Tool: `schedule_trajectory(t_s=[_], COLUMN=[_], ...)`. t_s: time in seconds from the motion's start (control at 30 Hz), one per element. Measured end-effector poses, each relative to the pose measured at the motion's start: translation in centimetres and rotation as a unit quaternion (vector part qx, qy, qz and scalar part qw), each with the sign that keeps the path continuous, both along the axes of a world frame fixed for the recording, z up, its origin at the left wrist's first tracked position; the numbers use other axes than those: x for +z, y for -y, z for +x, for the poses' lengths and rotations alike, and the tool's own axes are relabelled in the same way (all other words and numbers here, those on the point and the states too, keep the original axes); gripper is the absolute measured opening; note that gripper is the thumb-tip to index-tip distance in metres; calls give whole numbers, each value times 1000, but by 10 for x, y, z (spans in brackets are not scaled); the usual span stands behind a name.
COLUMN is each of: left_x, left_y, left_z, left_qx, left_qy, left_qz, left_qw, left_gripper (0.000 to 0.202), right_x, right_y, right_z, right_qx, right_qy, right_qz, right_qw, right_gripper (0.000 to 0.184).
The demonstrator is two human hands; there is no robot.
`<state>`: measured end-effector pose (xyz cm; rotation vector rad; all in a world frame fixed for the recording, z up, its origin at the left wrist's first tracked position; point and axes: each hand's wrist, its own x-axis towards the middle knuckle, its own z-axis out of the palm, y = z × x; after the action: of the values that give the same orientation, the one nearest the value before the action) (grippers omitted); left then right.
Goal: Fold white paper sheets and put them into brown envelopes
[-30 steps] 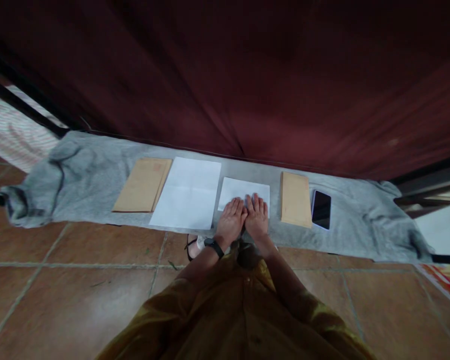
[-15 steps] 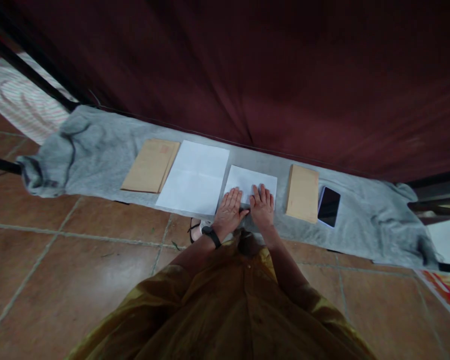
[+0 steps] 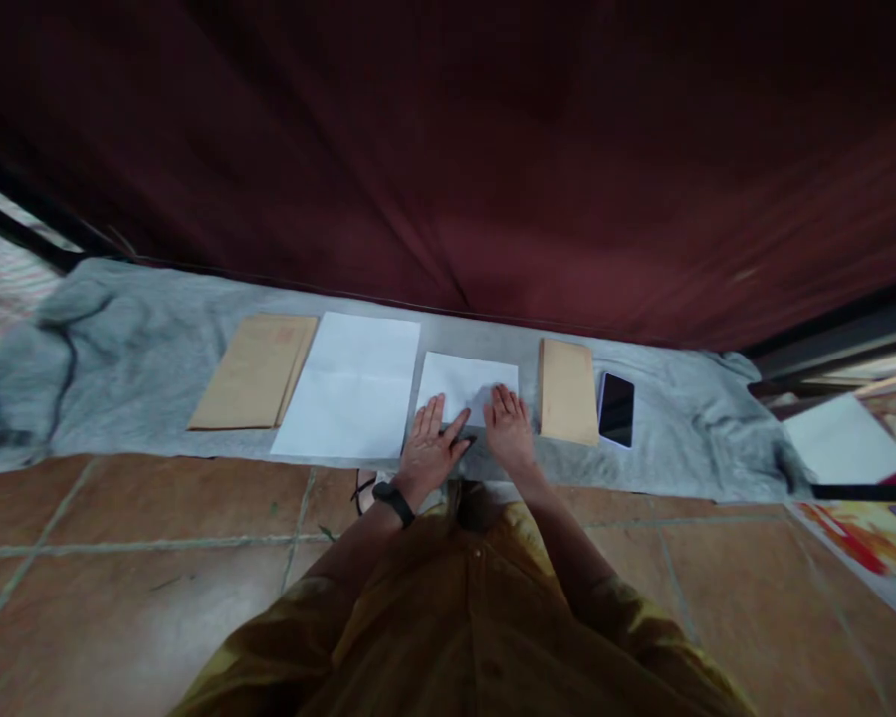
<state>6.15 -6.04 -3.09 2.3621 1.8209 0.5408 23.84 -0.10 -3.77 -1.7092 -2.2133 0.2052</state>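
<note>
Your left hand (image 3: pixel 427 453) is open, fingers spread at the lower left edge of the smaller white sheet (image 3: pixel 467 374), and your right hand (image 3: pixel 509 428) lies flat, fingers out, on its lower right part. Hands are a bit apart. That sheet's flat on the grey cloth (image 3: pixel 694 438), between the big white sheet (image 3: pixel 350 383) and the right-hand brown envelopes (image 3: pixel 569 393), phone (image 3: pixel 616 410) just beyond those.
</note>
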Motion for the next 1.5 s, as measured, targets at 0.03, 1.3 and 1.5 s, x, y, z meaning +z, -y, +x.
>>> schedule_trajectory(t_s=[0.03,1.3,1.5], left_x=[-1,2,-5], left_y=[0,-3,-4], left_z=[0,0,-1], left_qx=[2,3,4], left_qy=[-1,-25,-35], left_qz=[1,-5,-12], left_qw=[1000,1000,999], left_gripper=[55,50,44], right_x=[2,3,-2], right_y=[-5,-73,-75], right_z=[-7,-26,-75], right_qx=[16,186,279], right_qy=[-10,30,40], right_qz=[-2,0,-13], right_qw=[1000,982,959], right_gripper=[49,46,46])
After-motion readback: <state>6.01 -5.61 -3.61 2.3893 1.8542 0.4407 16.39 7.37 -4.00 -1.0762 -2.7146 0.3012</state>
